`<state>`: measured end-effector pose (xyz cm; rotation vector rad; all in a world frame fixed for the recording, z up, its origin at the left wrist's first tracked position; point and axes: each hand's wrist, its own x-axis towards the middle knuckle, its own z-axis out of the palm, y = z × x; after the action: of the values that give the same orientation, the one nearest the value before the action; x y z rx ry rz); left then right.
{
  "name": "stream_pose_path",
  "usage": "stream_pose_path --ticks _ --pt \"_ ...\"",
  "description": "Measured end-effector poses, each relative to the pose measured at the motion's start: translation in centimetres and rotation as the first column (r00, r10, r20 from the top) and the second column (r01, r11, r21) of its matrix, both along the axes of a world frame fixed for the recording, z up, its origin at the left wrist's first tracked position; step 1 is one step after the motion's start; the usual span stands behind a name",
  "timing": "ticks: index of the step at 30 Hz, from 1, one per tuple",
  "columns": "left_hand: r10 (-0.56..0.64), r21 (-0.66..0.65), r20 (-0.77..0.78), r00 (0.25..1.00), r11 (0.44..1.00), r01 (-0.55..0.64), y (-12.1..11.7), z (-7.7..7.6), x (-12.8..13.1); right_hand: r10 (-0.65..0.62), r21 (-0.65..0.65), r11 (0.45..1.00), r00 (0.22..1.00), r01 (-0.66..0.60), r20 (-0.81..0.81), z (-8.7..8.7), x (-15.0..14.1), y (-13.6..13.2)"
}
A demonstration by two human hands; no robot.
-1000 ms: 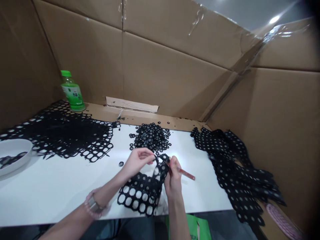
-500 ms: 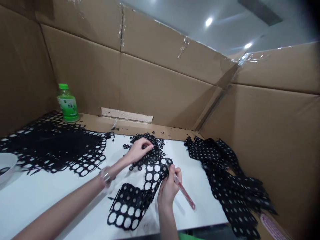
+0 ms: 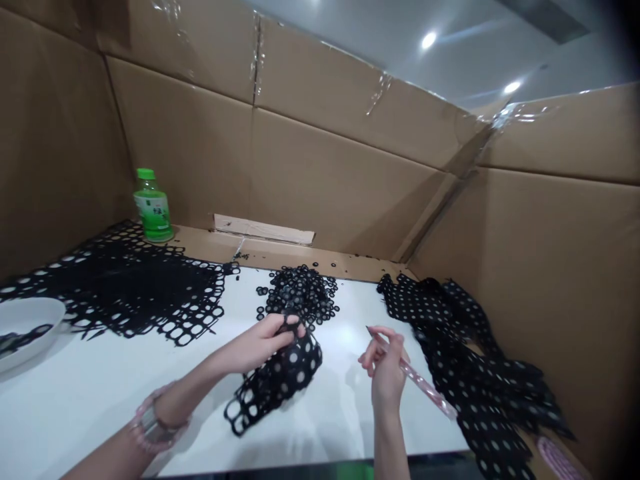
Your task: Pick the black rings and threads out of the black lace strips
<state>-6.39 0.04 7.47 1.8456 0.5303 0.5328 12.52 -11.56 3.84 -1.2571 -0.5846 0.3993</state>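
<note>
My left hand (image 3: 270,340) is closed on one end of a black rubbery sheet (image 3: 283,380) with rows of round holes. The sheet hangs bunched over the white tabletop, part of it behind my fingers. Just beyond this hand lies a pile of small black rings (image 3: 303,293). To the right, apart from the sheet, my right hand (image 3: 387,367) grips a slim pink-handled tool (image 3: 427,387) with a dark pointed tip. Its exact kind is not clear.
A heap of black ring netting (image 3: 145,287) covers the left side, with a green bottle (image 3: 155,213) behind it. A white bowl (image 3: 45,310) stands at the left edge. More dotted black sheets (image 3: 450,353) lie at right. Cardboard walls (image 3: 340,180) surround the white table (image 3: 340,427).
My left hand has gone from the ring pile to the sheet and now lifts it. My right hand has let go of the sheet and moved right, still with the tool.
</note>
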Motion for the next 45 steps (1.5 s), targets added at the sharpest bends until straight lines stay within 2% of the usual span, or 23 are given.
stream_pose_path --ticks 2,3,5,7,10,13,15,17,18,20,22,23,25,27,30,34,36,38,39,40,41,43,45 --pt "-0.083 0.069 -0.028 0.996 0.994 0.084 0.1 1.1 -0.4 0.166 -0.074 0.982 0.983 -0.172 -0.072 0.4 -1.1 -0.4" --pt "-0.128 0.08 -0.033 0.991 0.988 0.13 0.1 1.6 -0.4 0.282 -0.089 0.952 0.951 -0.294 -0.129 0.5 -2.0 -0.5" --pt "-0.224 0.06 -0.043 0.974 0.972 0.226 0.0 2.2 -0.2 0.499 -0.048 0.855 0.843 -0.517 -0.2 0.8 -4.1 -0.5" --pt "-0.324 0.023 -0.061 0.944 0.945 0.326 -0.1 2.4 0.2 0.615 0.013 0.78 0.762 -0.626 -0.203 1.0 -5.8 -0.5" --pt "-0.36 -0.005 -0.095 0.928 0.933 0.361 0.3 2.0 0.4 0.666 0.083 0.741 0.715 -0.666 -0.214 0.9 -6.7 -0.6" --pt "-0.293 0.009 -0.178 0.939 0.954 0.299 1.2 1.0 0.1 0.641 0.125 0.765 0.727 -0.632 -0.246 0.5 -6.6 -0.7" --pt "-0.202 0.055 -0.225 0.953 0.974 0.22 1.7 0.5 -0.6 0.55 0.125 0.833 0.781 -0.539 -0.295 0.3 -6.6 -0.8" --pt "-0.057 0.148 -0.203 0.978 0.985 0.088 1.4 0.4 -1.4 0.437 0.132 0.898 0.819 -0.419 -0.371 0.3 -6.9 -0.9" --pt "0.055 0.209 -0.168 0.984 0.978 -0.019 1.0 0.5 -1.8 0.399 0.144 0.916 0.82 -0.373 -0.41 0.3 -7.1 -0.9" --pt "0.306 0.324 -0.084 0.948 0.908 -0.265 -0.8 0.7 -2.3 0.368 0.18 0.93 0.798 -0.322 -0.476 0.3 -7.5 -0.9" --pt "0.453 0.393 -0.041 0.891 0.827 -0.403 -3.2 0.8 -2.2 0.337 0.186 0.942 0.784 -0.281 -0.522 0.1 -8.1 -0.9" --pt "0.433 0.404 -0.045 0.9 0.832 -0.38 -4.3 0.7 -1.9 0.291 0.162 0.957 0.792 -0.243 -0.537 0.0 -8.4 -0.9" --pt "0.262 0.367 -0.131 0.956 0.909 -0.199 -6.2 0.2 -1.0 0.178 0.097 0.984 0.838 -0.149 -0.516 -0.3 -9.0 -1.0" --pt "0.167 0.287 -0.195 0.967 0.952 -0.106 -7.1 -0.3 0.0 0.114 0.09 0.992 0.894 -0.084 -0.434 -0.4 -9.5 -1.0" --pt "0.124 0.13 -0.224 0.967 0.987 -0.096 -7.0 -0.8 0.7 0.124 0.157 0.985 0.939 -0.076 -0.32 -0.2 -9.7 -0.9" --pt "0.02 -0.007 -0.122 0.992 1.0 -0.021 -6.6 -1.3 0.9 0.147 0.215 0.975 0.902 -0.062 -0.405 0.1 -8.8 -1.0" --pt "-0.009 -0.093 -0.056 0.998 0.996 0.003 -5.9 -2.1 1.1 0.119 0.22 0.976 0.858 -0.007 -0.5 0.2 -7.8 -1.6" --pt "0.05 -0.164 -0.019 0.999 0.985 -0.053 -4.0 -3.1 1.6 0.054 0.212 0.974 0.833 0.077 -0.551 0.3 -6.6 -2.5" --pt "0.119 -0.132 -0.029 0.992 0.984 -0.122 -2.6 -3.6 1.8 0.027 0.216 0.97 0.83 0.113 -0.557 0.4 -6.0 -3.0" --pt "0.216 -0.034 -0.042 0.975 0.975 -0.218 -1.0 -4.1 2.2 0.015 0.225 0.965 0.833 0.132 -0.553 0.5 -5.6 -3.4" --pt "0.285 0.12 -0.043 0.958 0.953 -0.278 0.7 -4.4 2.5 0.019 0.233 0.964 0.84 0.128 -0.542 0.6 -5.3 -3.7" --pt "0.37 0.421 -0.173 0.913 0.865 -0.271 4.0 -4.7 3.4 0.061 0.234 0.969 0.843 0.078 -0.535 0.9 -5.2 -3.7" --pt "0.413 0.488 -0.214 0.885 0.83 -0.27 6.6 -4.6 4.5 0.125 0.23 0.973 0.827 0.005 -0.548 1.1 -5.8 -3.1"
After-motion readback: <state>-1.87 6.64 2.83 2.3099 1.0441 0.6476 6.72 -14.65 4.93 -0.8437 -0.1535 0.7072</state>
